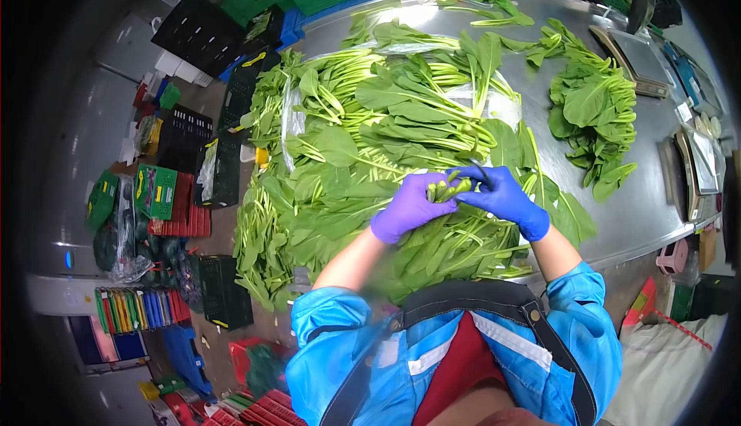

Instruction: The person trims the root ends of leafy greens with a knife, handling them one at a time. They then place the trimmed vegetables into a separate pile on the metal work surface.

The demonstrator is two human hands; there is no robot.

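Between both hands' fingers point(432, 188), a stem bunch point(449, 189) is gripped

a big heap of greens point(370, 140) covers the table point(648, 202) ahead and left. bare steel lies open on the right, between a smaller pile point(594, 109) and the scales point(698, 167).

1. A big heap of greens point(370, 140) covers the table point(648, 218) at its middle and left edge.
2. A smaller heap point(590, 109) lies to its right.
3. Scales point(698, 167) stand along the right edge.
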